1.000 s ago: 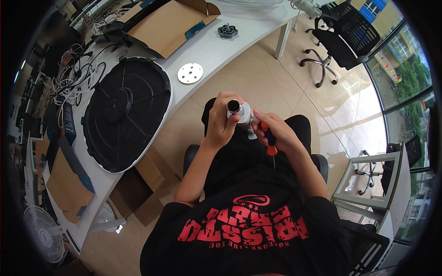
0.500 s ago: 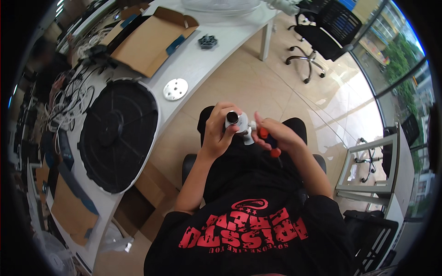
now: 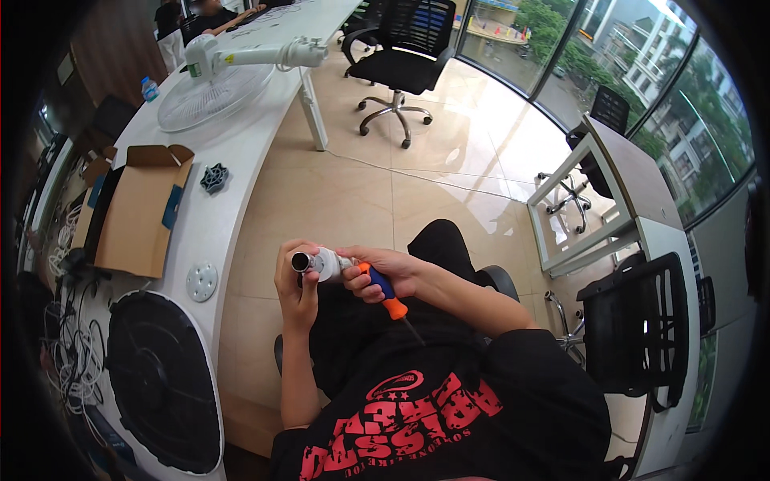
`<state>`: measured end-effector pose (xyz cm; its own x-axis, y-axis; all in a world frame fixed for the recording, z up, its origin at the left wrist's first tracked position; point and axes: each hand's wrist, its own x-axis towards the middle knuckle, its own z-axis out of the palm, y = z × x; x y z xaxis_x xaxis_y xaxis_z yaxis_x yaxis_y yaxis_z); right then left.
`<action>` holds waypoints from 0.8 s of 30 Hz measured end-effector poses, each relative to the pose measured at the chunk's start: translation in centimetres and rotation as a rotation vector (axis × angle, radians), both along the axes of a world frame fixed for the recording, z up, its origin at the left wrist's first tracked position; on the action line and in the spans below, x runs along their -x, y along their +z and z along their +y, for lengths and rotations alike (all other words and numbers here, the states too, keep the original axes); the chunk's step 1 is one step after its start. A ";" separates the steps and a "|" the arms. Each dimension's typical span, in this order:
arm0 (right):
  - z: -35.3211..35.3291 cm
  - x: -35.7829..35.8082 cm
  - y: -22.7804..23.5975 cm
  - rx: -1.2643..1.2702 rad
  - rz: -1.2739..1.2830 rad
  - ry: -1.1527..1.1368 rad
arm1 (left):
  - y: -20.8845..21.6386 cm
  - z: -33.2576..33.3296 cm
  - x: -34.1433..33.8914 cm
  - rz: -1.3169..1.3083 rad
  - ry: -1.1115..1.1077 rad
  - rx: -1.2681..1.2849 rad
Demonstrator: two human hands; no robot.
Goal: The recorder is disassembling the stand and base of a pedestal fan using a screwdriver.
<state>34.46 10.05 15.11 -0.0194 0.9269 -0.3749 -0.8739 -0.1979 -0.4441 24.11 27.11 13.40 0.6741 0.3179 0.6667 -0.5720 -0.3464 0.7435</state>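
My left hand (image 3: 293, 282) is wrapped round a white plastic fitting (image 3: 328, 266) with a shiny metal tube (image 3: 302, 261) whose open end points up. My right hand (image 3: 395, 269) grips an orange and blue screwdriver (image 3: 382, 284) in its palm, the shaft pointing down toward my shirt. Its thumb and forefinger reach to the side of the fitting, at a small white knob that they partly hide. Both hands are above my lap.
On the white table (image 3: 241, 167) to my left lie a black round base (image 3: 164, 377), a white disc with holes (image 3: 202, 281), a dark star-shaped knob (image 3: 214, 179), an open cardboard box (image 3: 136, 216) and a white fan (image 3: 216, 96). An office chair (image 3: 401, 60) stands beyond.
My view has swung to the right, so the table things sit further left and the fan shows whole. Both hands still hold the fitting, and the screwdriver stays in my right hand.
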 end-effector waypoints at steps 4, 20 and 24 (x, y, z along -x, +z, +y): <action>-2.4 -0.9 0.8 0.043 -0.063 -0.027 | 0.2 -0.7 -1.7 0.012 -0.079 -0.088; -9.0 -3.5 4.1 0.227 -1.490 0.005 | 0.4 -4.9 -8.5 -0.082 -0.329 -0.192; -10.1 -1.8 4.5 0.537 -2.252 0.048 | 0.3 -5.8 -9.7 -0.103 -0.348 -0.204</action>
<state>36.21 -0.08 19.61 0.6190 0.7837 0.0510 0.7628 -0.5845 -0.2765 33.84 21.30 13.69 0.6442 -0.0628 0.7623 -0.7490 -0.2536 0.6121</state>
